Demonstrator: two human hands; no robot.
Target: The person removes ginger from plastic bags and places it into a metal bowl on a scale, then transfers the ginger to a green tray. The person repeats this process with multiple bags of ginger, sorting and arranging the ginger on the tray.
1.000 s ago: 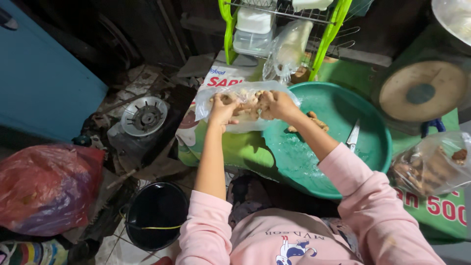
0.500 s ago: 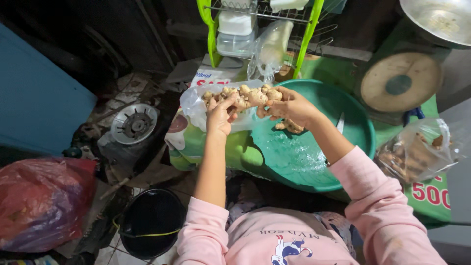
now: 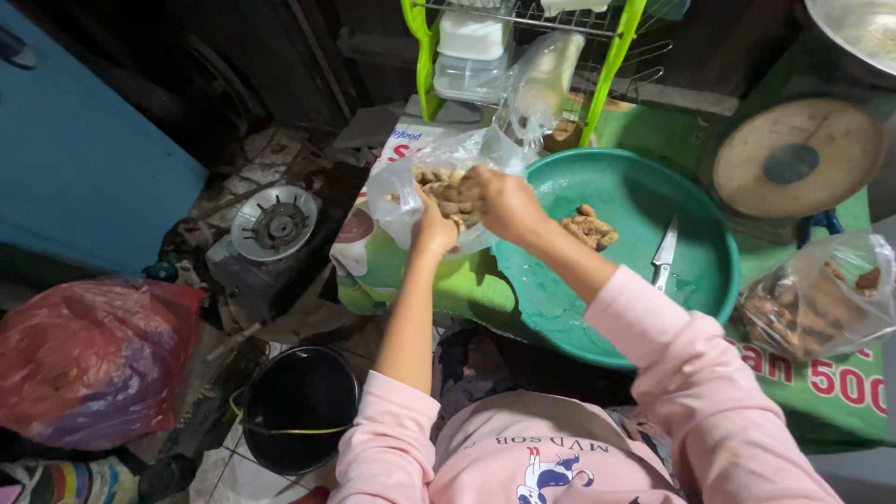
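A: Where are the hands?
B: Left hand (image 3: 434,227) and right hand (image 3: 499,201) both grip a clear plastic bag (image 3: 415,191) of brownish roots, probably ginger.
A: And nearby?
B: Just right of them, a green basin (image 3: 709,280) holding a knife (image 3: 665,254).

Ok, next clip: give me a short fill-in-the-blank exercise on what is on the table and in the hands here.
1. Both hands, left hand and right hand, grip a clear plastic bag of brown ginger-like ____.
2. The knife lies inside the round ____ basin.
3. On the floor by the person's left arm stands a ____ bucket.
4. The person wears ____ sleeves.

Missing words: roots; green; black; pink
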